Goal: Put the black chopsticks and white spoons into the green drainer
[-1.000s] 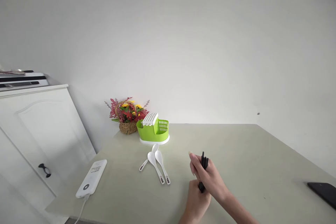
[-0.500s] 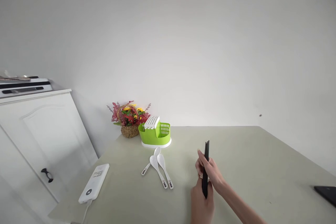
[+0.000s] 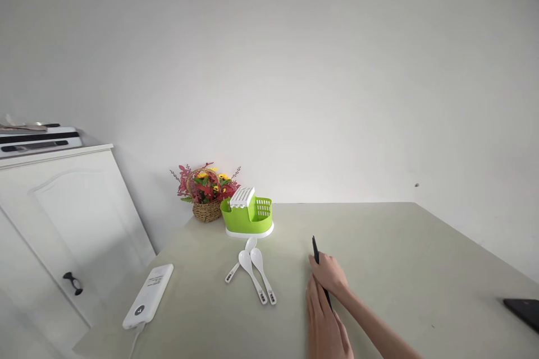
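A bundle of black chopsticks (image 3: 315,247) is held low at the tabletop, its far ends pointing away from me. My right hand (image 3: 330,274) is closed around the far half. Nearer to me, my left hand (image 3: 324,322) lies along the left side of the bundle with its fingers stretched out straight, touching it. Between the two hands a stretch of the chopsticks shows; their near ends are partly hidden by my left hand. Left of my hands, three white spoons (image 3: 257,275) lie fanned on the table (image 3: 404,258), bowls together.
Behind the spoons stands a green and white utensil holder (image 3: 247,222), beside a wicker basket of artificial flowers (image 3: 207,210). A white power bank (image 3: 149,294) with a cable lies at left. A black phone-like object (image 3: 524,312) is at the right edge. A white cabinet (image 3: 84,224) adjoins the table.
Both hands have brought the chopsticks lower, tilting the bundle toward the tabletop. My left hand has loosened from around the near ends, and its fingers now lie straight alongside.
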The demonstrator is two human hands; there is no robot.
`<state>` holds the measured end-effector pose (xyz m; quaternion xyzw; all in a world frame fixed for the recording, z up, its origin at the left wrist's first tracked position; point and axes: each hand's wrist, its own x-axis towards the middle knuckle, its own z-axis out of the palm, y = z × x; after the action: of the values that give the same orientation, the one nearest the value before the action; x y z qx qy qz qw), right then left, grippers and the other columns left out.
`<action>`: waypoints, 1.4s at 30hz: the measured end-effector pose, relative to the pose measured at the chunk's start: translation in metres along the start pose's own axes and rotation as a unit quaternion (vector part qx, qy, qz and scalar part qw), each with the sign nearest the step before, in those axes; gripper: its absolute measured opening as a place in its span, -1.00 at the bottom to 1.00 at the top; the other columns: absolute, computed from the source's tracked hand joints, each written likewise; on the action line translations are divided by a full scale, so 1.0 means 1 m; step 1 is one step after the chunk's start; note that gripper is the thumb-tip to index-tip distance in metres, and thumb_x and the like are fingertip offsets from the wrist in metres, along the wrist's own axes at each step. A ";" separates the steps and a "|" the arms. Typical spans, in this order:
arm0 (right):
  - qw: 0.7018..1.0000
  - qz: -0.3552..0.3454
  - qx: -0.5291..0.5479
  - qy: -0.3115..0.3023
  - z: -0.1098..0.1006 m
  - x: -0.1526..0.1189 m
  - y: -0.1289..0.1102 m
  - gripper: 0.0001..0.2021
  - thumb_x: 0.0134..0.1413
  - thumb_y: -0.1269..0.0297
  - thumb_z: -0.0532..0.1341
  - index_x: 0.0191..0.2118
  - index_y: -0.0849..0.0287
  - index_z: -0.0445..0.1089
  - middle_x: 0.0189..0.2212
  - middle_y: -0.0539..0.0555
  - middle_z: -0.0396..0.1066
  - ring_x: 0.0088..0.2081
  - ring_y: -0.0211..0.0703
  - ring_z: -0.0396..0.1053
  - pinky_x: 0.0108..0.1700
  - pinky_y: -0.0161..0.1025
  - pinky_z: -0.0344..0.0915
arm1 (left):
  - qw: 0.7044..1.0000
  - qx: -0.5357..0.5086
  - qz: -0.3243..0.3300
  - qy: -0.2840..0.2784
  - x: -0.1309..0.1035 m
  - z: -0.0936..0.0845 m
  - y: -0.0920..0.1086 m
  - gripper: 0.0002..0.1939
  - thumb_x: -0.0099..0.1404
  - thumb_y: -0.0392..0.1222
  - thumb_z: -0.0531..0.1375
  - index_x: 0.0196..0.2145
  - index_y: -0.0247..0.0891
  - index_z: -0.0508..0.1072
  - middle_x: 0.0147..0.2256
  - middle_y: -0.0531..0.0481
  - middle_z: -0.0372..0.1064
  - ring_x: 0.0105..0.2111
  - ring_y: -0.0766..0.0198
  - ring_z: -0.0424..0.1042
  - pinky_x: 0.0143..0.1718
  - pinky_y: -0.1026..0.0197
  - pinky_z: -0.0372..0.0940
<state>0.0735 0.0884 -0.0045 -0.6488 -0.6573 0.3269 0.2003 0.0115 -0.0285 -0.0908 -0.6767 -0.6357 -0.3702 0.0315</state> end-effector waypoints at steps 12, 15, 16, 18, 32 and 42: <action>0.993 -0.027 -0.089 0.072 0.007 -0.009 -0.003 -0.67 0.37 0.07 0.15 0.05 0.20 0.38 -0.20 0.05 0.51 -0.24 -0.16 0.50 -0.13 -0.09 0.43 | 0.995 0.074 0.057 0.019 -0.006 -0.002 0.004 -0.11 0.34 -0.29 0.14 0.45 -0.42 -0.30 0.40 -0.44 -0.05 0.37 -0.36 -0.01 0.32 -0.41 0.14; 0.992 -0.049 -0.080 0.080 0.006 -0.010 -0.001 -0.71 0.38 0.20 0.07 0.09 0.20 0.31 -0.28 0.09 0.54 -0.27 -0.07 0.51 -0.22 -0.15 0.33 | 0.997 0.067 0.041 0.027 -0.005 -0.003 0.005 -0.16 0.38 -0.21 0.14 0.45 -0.40 -0.21 0.39 -0.41 0.00 0.38 -0.37 -0.03 0.32 -0.44 0.12; 0.992 -0.057 -0.073 0.082 0.006 -0.010 0.001 -0.70 0.35 0.24 0.06 0.11 0.19 0.28 -0.30 0.11 0.55 -0.27 -0.05 0.52 -0.25 -0.18 0.29 | 0.997 0.060 0.037 0.030 -0.005 -0.004 0.005 -0.18 0.39 -0.18 0.14 0.45 -0.38 -0.17 0.39 -0.39 0.02 0.38 -0.37 -0.03 0.32 -0.44 0.12; 0.992 -0.072 -0.057 0.085 0.005 -0.012 0.006 -0.66 0.31 0.26 0.06 0.15 0.17 0.23 -0.32 0.10 0.55 -0.27 -0.03 0.53 -0.30 -0.22 0.22 | 0.998 0.042 0.032 0.034 -0.006 -0.005 0.003 -0.21 0.39 -0.11 0.16 0.45 -0.35 -0.07 0.39 -0.33 0.05 0.38 -0.35 -0.02 0.32 -0.42 0.13; 0.972 -0.190 0.112 0.079 -0.003 -0.085 0.078 -0.65 0.32 0.04 0.02 0.09 0.03 0.31 -0.13 0.09 0.47 -0.16 -0.12 0.47 -0.05 -0.17 0.42 | 0.999 0.006 0.039 -0.002 -0.008 -0.017 0.000 -0.19 0.32 -0.23 0.17 0.45 -0.34 0.00 0.42 -0.30 -0.02 0.42 -0.27 -0.08 0.32 -0.30 0.16; 0.970 -0.140 0.171 0.097 -0.012 -0.114 0.086 -0.67 0.22 -0.04 0.13 -0.06 0.00 0.45 -0.20 0.09 0.53 -0.18 -0.07 0.50 -0.08 -0.17 0.45 | 0.995 0.027 0.085 0.038 0.066 -0.107 -0.051 -0.63 0.47 -0.22 0.02 0.19 -0.26 0.28 0.22 -0.28 0.28 0.35 -0.05 0.11 0.30 -0.20 0.17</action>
<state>0.1528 -0.0264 -0.0368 -0.5354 -0.6530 0.3387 0.4150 -0.0886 -0.0180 0.0004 -0.7126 -0.5838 -0.3745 0.1056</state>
